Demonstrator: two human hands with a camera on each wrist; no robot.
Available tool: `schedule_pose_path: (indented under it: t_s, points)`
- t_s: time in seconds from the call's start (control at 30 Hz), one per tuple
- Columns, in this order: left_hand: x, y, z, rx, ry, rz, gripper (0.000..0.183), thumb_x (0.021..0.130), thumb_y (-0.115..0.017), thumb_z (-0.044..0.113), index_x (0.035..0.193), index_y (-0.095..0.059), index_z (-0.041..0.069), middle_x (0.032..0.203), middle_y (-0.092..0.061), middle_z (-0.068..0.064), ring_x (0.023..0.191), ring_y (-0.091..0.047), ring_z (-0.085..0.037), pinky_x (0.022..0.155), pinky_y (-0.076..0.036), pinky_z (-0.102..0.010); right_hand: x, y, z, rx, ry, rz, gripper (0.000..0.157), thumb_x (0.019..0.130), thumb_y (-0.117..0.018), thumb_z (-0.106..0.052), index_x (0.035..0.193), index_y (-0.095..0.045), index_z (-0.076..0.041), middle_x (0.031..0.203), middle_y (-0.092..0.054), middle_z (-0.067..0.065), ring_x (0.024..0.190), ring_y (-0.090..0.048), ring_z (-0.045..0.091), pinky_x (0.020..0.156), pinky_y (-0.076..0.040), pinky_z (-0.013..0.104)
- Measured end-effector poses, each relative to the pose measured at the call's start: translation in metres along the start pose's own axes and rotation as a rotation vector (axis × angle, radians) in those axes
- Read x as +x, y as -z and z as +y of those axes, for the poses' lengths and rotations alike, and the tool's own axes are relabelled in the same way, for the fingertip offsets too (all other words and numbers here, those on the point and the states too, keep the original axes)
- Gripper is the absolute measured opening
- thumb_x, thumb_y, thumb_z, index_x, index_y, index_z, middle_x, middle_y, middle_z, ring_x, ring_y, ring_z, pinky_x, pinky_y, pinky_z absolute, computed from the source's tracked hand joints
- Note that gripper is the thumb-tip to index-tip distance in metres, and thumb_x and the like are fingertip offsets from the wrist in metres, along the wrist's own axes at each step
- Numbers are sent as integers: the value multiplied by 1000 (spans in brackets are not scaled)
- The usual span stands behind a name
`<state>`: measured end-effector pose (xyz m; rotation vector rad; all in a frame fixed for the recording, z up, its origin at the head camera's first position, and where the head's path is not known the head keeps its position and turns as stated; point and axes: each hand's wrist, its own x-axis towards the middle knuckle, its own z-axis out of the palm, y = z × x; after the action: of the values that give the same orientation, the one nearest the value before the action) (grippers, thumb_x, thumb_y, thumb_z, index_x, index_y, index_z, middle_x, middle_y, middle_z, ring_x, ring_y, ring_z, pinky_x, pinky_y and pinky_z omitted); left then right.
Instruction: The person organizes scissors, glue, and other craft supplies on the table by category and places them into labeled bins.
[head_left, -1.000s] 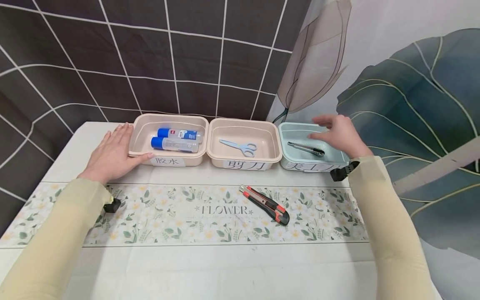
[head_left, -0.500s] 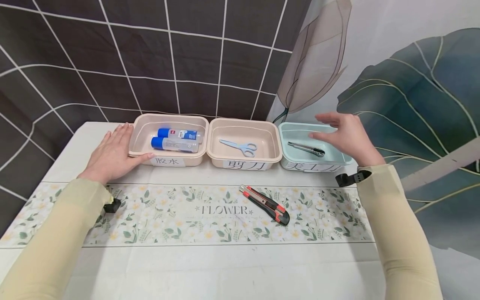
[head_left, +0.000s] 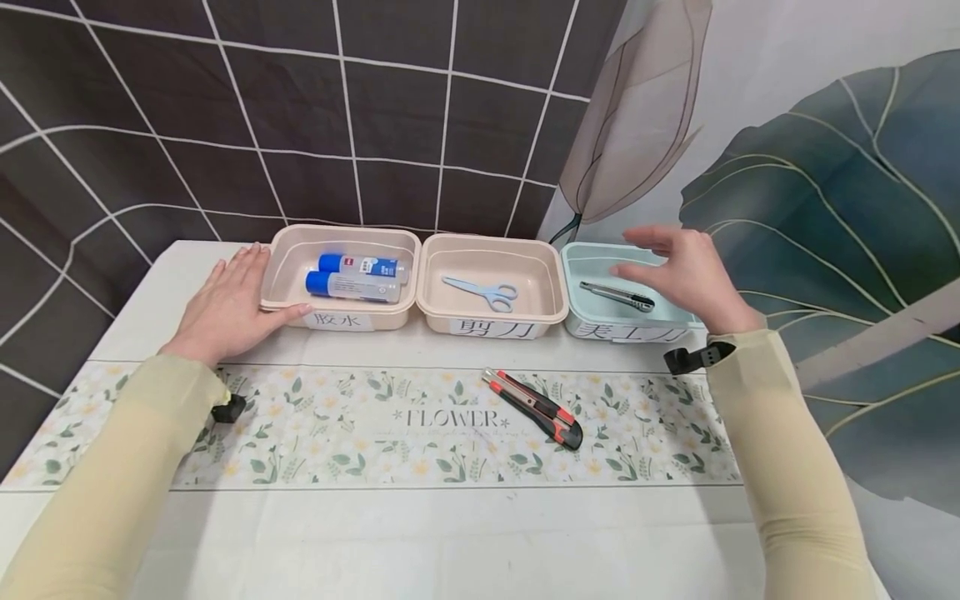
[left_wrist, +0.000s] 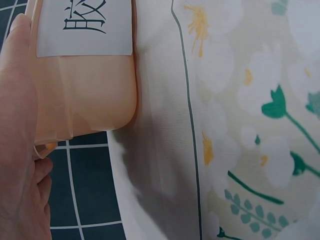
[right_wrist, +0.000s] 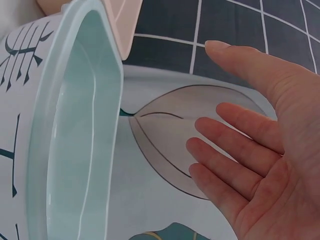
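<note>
My left hand [head_left: 228, 308] lies against the left corner of a beige box [head_left: 393, 317], fingers straight along its side and thumb at the front rim. Two blue-capped glue bottles [head_left: 354, 287] lie inside it. In the middle beige box [head_left: 540, 279] are light-blue scissors [head_left: 497, 293]. My right hand [head_left: 688, 275], thumb and fingers spread apart, hovers above the right part of a teal box [head_left: 596, 257] and holds nothing. A small dark utility knife [head_left: 618, 297] lies in that box. A red-and-black utility knife [head_left: 534, 408] rests on the table in front of the boxes.
The three boxes stand side by side at the back of the white table [head_left: 450, 533], with labels on their fronts. A floral strip [head_left: 322, 433] crosses the tabletop. Behind hang a dark grid-patterned cloth [head_left: 397, 108] and a leaf-patterned cloth [head_left: 847, 200].
My right hand has shifted slightly right, then a little back left, still over the teal box. The left hand, boxes and knives stay in place; the head view has tilted slightly.
</note>
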<state>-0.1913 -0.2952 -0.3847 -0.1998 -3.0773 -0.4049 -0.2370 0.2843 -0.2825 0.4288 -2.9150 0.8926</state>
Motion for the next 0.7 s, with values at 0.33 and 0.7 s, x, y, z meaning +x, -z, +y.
schedule_pose_path:
  t_s: [0.33,0.7]
  points:
    - [1,0,1,0,-3,6,115,92,-50,74,159,-4,-7,164,-9,-31,153,-4,-43,123,8,-49,-6,-4,-2,-5,5,4,69,84,-83,-47,137,-64,-6,137,-62,17,130,-52,44,104,-41,66]
    - [1,1,1,0,-10,8,115,92,-51,74,159,-4,-8,163,-10,-33,153,-4,-43,123,7,-50,-17,-11,-10,-11,49,13,62,84,-86,-36,135,-66,-6,135,-64,15,130,-53,38,102,-43,64]
